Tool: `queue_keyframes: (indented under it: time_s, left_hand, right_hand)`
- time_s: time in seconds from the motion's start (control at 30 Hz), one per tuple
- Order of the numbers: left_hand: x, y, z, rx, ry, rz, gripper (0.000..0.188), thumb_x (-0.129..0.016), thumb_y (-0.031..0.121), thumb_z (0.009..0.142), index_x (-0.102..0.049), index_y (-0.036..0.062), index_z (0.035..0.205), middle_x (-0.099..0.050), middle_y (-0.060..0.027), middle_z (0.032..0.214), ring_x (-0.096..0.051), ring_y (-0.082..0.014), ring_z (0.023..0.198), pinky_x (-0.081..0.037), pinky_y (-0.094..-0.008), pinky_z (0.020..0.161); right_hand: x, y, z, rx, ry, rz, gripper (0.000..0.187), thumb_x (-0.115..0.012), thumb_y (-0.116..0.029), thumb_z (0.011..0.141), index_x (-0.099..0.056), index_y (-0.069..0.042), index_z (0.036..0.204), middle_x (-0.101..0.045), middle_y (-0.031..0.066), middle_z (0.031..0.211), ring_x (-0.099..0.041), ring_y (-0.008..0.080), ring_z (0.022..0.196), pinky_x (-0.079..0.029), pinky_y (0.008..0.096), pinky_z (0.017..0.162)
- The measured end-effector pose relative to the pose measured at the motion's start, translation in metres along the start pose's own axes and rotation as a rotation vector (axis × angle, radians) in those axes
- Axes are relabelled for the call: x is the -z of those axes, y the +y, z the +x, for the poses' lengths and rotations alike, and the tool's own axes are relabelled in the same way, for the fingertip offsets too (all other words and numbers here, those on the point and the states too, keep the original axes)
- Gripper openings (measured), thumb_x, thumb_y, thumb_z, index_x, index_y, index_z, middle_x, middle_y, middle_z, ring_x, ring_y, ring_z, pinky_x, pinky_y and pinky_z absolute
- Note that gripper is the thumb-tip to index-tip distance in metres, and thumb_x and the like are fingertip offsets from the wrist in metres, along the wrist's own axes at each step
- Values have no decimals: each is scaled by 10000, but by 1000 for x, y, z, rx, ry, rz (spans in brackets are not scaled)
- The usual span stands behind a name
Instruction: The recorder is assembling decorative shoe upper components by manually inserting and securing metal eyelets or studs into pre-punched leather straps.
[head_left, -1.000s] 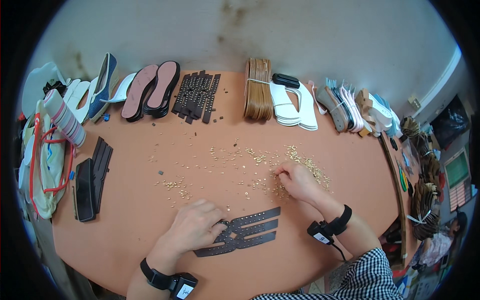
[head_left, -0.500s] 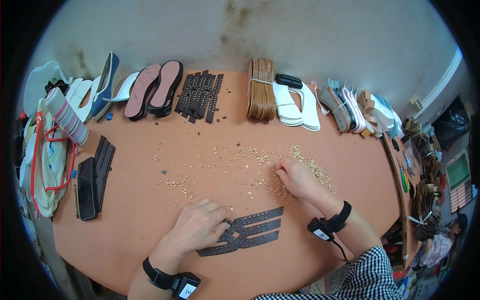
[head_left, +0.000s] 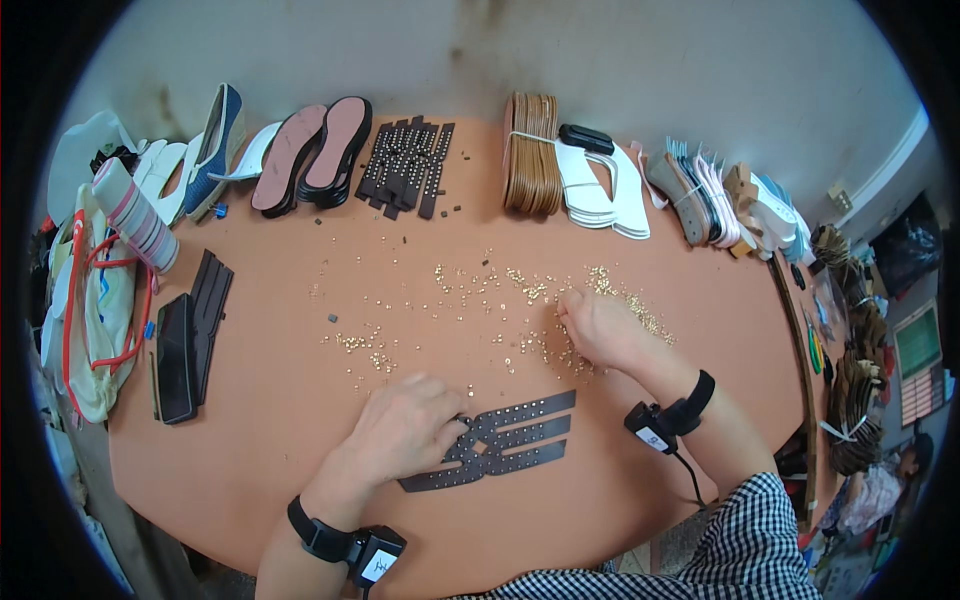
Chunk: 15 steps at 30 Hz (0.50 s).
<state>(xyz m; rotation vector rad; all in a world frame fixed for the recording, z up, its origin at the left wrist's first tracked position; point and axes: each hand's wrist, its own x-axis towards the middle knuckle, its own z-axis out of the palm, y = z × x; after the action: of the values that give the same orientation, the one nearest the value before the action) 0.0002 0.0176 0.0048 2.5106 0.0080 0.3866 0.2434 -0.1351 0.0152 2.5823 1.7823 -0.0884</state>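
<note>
A dark studded shoe upper (head_left: 520, 432) with slit, strap-like ends lies flat near the front middle of the table. My left hand (head_left: 408, 428) is closed at its left end, fingers curled and thumb against its edge; the hand covers that end. Farther right, my right hand (head_left: 602, 328) is among small gold studs (head_left: 535, 290) strewn over the table. Its thumb and forefinger are pinched together, and whatever sits between them is too small to make out. More loose studs (head_left: 365, 350) lie beyond the left hand.
Along the back stand a pile of studded dark straps (head_left: 405, 165), pink-topped soles (head_left: 337, 150), a bundle of brown strips (head_left: 531, 155) and white insole shapes (head_left: 590, 195). Plain dark pieces (head_left: 205, 320) and a black case (head_left: 177, 360) lie at left, beside a bag (head_left: 100, 330).
The whole view has shifted slightly, so the table's things appear higher. Both hands keep nearly the same places, the right one still pinched among the studs.
</note>
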Motion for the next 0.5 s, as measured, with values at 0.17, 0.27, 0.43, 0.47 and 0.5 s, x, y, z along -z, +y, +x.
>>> queue_keyframes:
  time_s: [0.17,0.27,0.43,0.47,0.5]
  left_hand:
    - [0,0,-1,-23,35,-4,136,-687,133,663,-627,89,778,-577,-52,711,-561,-242,692,-469,-346,602]
    - [1,0,-3,-16,45,-1,140,-687,134,663,-626,86,779,-569,-53,704,-558,-244,686,-467,-349,598]
    - [-3,-3,-2,-22,35,1,147,-685,146,663,-624,80,779,-557,-58,699,-555,-247,690,-465,-354,596]
    - [-2,-3,-2,-21,37,1,148,-684,148,663,-625,79,780,-558,-59,703,-555,-247,693,-465,-353,597]
    - [-2,-2,-2,-20,38,2,149,-684,150,664,-626,79,781,-560,-60,707,-555,-248,696,-465,-353,598]
  right_hand:
    - [2,-7,-3,-32,16,-36,119,-465,-62,774,-461,41,833,-582,237,761,-597,386,677,-487,454,608]
    - [6,-24,-17,-20,47,139,104,-455,-71,802,-457,25,842,-584,220,764,-591,380,684,-474,457,609]
    - [11,-68,-61,36,26,377,90,-494,-79,845,-453,-20,900,-557,181,790,-561,383,685,-452,454,603]
    - [7,-72,-65,35,13,386,89,-495,-75,844,-452,-20,900,-555,178,788,-561,381,687,-453,452,602]
    - [4,-75,-68,35,-1,396,88,-496,-70,844,-452,-19,901,-553,175,786,-561,379,688,-453,449,601]
